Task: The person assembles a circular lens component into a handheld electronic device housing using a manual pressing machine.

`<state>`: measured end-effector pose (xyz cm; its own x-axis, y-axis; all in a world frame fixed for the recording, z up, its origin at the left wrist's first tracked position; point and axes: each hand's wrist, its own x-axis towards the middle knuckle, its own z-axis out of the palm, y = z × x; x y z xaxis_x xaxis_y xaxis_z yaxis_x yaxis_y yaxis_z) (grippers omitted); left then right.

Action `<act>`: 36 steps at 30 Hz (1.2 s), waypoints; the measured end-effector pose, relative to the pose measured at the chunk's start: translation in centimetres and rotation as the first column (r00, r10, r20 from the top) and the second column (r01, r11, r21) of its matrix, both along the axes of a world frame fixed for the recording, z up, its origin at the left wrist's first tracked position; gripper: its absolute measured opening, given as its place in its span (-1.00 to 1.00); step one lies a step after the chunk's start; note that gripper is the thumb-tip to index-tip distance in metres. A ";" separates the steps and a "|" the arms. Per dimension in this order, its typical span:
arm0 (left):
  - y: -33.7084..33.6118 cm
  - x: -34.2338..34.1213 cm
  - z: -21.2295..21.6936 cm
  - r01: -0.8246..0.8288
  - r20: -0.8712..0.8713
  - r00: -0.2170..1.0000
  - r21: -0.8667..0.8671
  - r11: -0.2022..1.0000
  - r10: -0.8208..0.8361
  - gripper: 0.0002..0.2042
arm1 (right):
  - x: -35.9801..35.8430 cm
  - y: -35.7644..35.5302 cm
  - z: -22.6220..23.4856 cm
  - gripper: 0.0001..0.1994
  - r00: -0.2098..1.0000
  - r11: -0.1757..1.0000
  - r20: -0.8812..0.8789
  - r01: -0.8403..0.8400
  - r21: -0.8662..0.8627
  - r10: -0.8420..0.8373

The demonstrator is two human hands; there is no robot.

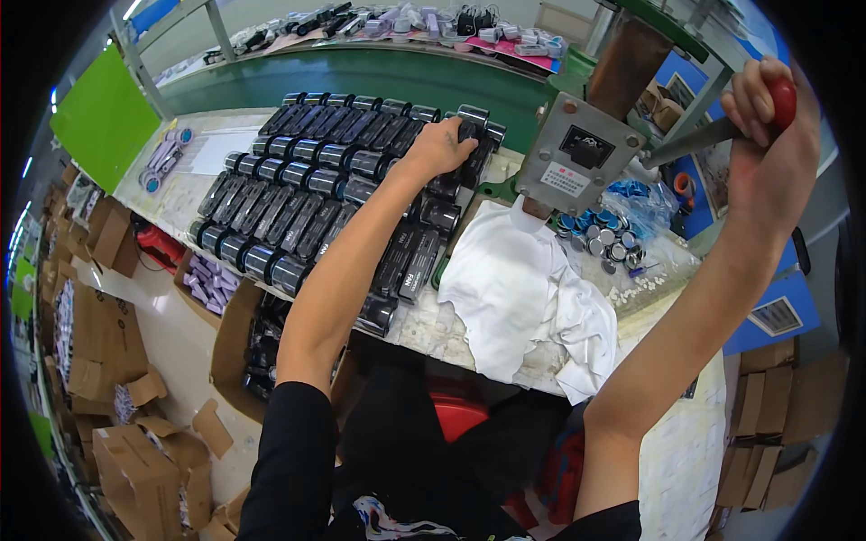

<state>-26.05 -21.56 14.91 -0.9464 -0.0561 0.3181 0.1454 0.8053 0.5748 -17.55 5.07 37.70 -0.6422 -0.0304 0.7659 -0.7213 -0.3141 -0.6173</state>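
Observation:
Rows of black handheld fans (pixel 302 219) with glossy rounded heads cover the left part of the worktable. At the far right end of the back row, my left hand (pixel 442 147) closes its fingers on a black handheld fan (pixel 475 164); the hand partly hides it. Raised at the upper right, my right hand (pixel 762 99) wraps round the red knob of the lever (pixel 693 144). This lever runs into the side of a grey metal hand press (pixel 582 149). Below the press head lies a crumpled white cloth (pixel 505 279), partly hanging over the table edge.
Several small round metal discs (pixel 609 239) and a clear plastic bag (pixel 651 212) are right of the press. A green conveyor belt (pixel 361 77) runs behind the table. Purple fans (pixel 165 162) lie at the left end. Open cardboard boxes (pixel 135 469) crowd the floor at left.

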 end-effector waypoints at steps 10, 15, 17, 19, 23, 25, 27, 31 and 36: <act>0.9 -0.6 -3.2 -0.152 -0.187 0.969 0.081 0.985 0.165 -0.58 | 0.0 0.0 0.1 -0.76 1.000 1.000 -0.007 -0.014 0.005 0.014; 1.7 -0.7 -2.8 -0.191 -0.091 0.977 0.017 0.981 0.192 -0.59 | -0.1 0.1 0.1 -0.75 1.000 1.000 0.007 -0.018 0.015 0.018; 1.3 -1.3 -3.4 -0.076 -0.149 0.985 0.041 0.996 0.081 -0.51 | 0.1 -0.1 0.2 -0.74 0.999 1.000 0.023 0.022 -0.007 -0.022; 1.2 -1.4 -4.0 -0.069 -0.228 0.971 0.035 0.997 0.075 -0.53 | -0.1 0.0 0.1 -0.74 1.000 1.000 0.009 0.000 0.003 0.000; 1.5 -1.6 -4.4 -0.086 -0.273 0.958 0.015 0.996 0.087 -0.53 | 0.1 -0.2 0.1 -0.74 0.999 0.999 0.028 0.032 -0.015 -0.031; 1.4 -1.7 -4.5 -0.079 -0.286 0.955 0.016 0.997 0.080 -0.54 | 0.1 -0.2 0.0 -0.73 0.999 0.999 0.025 0.034 -0.007 -0.034; 1.7 -1.7 -4.2 -0.106 -0.241 0.965 -0.007 0.994 0.101 -0.52 | 0.0 0.0 0.1 -0.73 1.000 1.000 0.019 0.022 0.004 -0.023; 1.0 -1.0 -3.3 -0.090 -0.062 0.994 0.050 0.995 0.093 -0.46 | 0.0 -0.4 0.0 -0.73 0.999 1.000 0.012 0.030 0.003 -0.030; 2.0 0.5 -1.3 -0.166 -0.002 0.986 -0.021 0.986 0.166 -0.38 | -0.4 0.6 0.2 -0.70 0.998 0.999 0.018 0.054 -0.002 -0.054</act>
